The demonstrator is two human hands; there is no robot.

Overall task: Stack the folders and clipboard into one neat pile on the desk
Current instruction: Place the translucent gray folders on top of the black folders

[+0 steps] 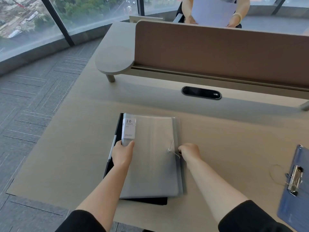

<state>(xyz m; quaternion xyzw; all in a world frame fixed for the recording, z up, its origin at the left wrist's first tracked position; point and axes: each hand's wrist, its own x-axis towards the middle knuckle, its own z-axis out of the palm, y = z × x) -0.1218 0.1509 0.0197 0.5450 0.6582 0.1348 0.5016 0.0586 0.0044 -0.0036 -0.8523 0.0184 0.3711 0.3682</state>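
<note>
A translucent grey folder (150, 156) with a white "20 pockets" label lies on top of a black folder (119, 126), whose edges show at the left and bottom. My left hand (122, 152) grips the grey folder's left edge, thumb on top. Curled fingers of my right hand (189, 150) hold its right edge beside the string clasp. At the desk's right edge, a blue clipboard (294, 195) with a metal clip lies apart from the pile.
The pale wooden desk (75, 148) has a brown divider panel (217, 52) along the back and a black cable port (201, 92). A loose thin string (275, 174) lies left of the clipboard. Another person holds paper beyond the divider.
</note>
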